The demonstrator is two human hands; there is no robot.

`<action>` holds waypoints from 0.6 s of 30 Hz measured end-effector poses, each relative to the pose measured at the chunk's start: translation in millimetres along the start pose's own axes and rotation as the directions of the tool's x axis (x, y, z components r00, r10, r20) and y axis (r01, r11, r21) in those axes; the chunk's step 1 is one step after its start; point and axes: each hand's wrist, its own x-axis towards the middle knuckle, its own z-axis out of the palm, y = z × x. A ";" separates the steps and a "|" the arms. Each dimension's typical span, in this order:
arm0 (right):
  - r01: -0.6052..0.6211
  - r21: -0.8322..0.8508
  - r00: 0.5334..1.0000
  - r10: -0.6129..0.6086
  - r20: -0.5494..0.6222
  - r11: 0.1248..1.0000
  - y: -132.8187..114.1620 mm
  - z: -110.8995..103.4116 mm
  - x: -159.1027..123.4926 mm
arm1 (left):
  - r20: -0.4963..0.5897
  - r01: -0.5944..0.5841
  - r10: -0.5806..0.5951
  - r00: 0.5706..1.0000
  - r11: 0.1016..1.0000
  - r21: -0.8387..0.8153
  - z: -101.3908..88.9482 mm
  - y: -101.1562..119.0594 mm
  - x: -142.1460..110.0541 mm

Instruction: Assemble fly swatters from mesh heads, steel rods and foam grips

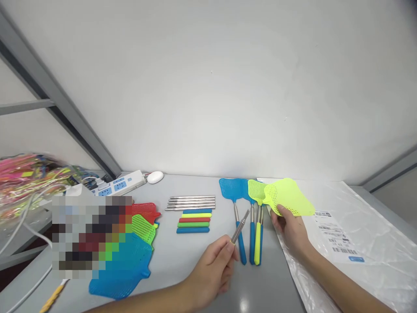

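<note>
My left hand (216, 267) is closed around a metal telescopic rod (241, 226), which points up and to the right; a bit of yellow shows at its base, mostly hidden by the fingers. In my right hand (289, 230) a yellow fly swatter head (291, 195) is pinched by its lower edge. Behind and between the hands lie several fly swatters with handles, blue (230, 189) and yellow (257, 243). Left of them are a row of metal rods (192, 203) and several coloured handle sleeves (194, 220). Loose swatter heads, red (145, 211), green (143, 230) and blue (125, 265), lie farther left.
A white plastic mailing bag (374, 230) with a label covers the table's right side. A power strip (122, 184) and a white rounded object (155, 177) sit at the back left. Cables (24, 217) and bagged colourful items (32, 178) are at far left. Pixelation hides one patch.
</note>
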 end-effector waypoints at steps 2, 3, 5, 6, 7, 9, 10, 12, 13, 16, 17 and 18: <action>0.006 -0.024 1.000 -0.006 0.010 1.000 1.7 1.5 -2.1 | -0.001 0.041 -0.041 0.999 0.999 -0.001 -1.6 3.9 7.2; 0.009 -0.035 1.000 -0.009 0.019 0.999 2.7 2.5 -2.8 | 0.003 0.065 -0.065 0.998 0.998 0.012 -1.7 6.4 10.4; 0.004 -0.054 0.999 -0.001 0.050 0.999 5.2 4.5 -3.3 | 0.023 0.090 -0.091 0.996 0.994 0.059 -2.0 11.2 14.7; 0.003 -0.062 0.998 0.002 0.066 0.998 6.5 5.3 -3.3 | 0.041 0.092 -0.096 0.995 0.992 0.082 -2.7 13.3 15.9; 0.004 -0.069 0.997 0.002 0.081 0.998 7.7 5.9 -3.2 | 0.061 0.089 -0.096 0.994 0.991 0.098 -3.8 14.9 16.5; 0.008 -0.080 0.994 0.001 0.106 0.997 9.1 6.2 -3.0 | 0.094 0.087 -0.098 0.991 0.989 0.116 -6.7 16.7 16.7; 0.008 -0.084 0.993 0.002 0.118 0.996 9.2 5.9 -3.1 | 0.105 0.088 -0.101 0.989 0.989 0.120 -8.2 16.9 16.6; 0.003 -0.087 0.990 0.009 0.140 0.996 8.1 4.8 -3.6 | 0.117 0.087 -0.101 0.988 0.989 0.121 -10.4 16.6 16.2; 0.000 -0.086 0.989 0.013 0.150 0.996 7.1 4.2 -3.9 | 0.122 0.084 -0.099 0.988 0.989 0.120 -11.1 16.3 16.0; -0.003 -0.074 0.982 0.017 0.190 0.997 3.7 3.2 -4.3 | 0.135 0.087 -0.104 0.985 0.989 0.122 -11.7 16.4 15.9; -0.001 -0.069 0.978 0.015 0.207 0.998 2.9 3.1 -4.2 | 0.140 0.092 -0.109 0.984 0.988 0.122 -11.7 16.9 16.1; 0.001 -0.065 0.974 0.014 0.225 0.998 2.4 3.0 -3.9 | 0.146 0.100 -0.118 0.982 0.987 0.122 -11.8 17.7 16.4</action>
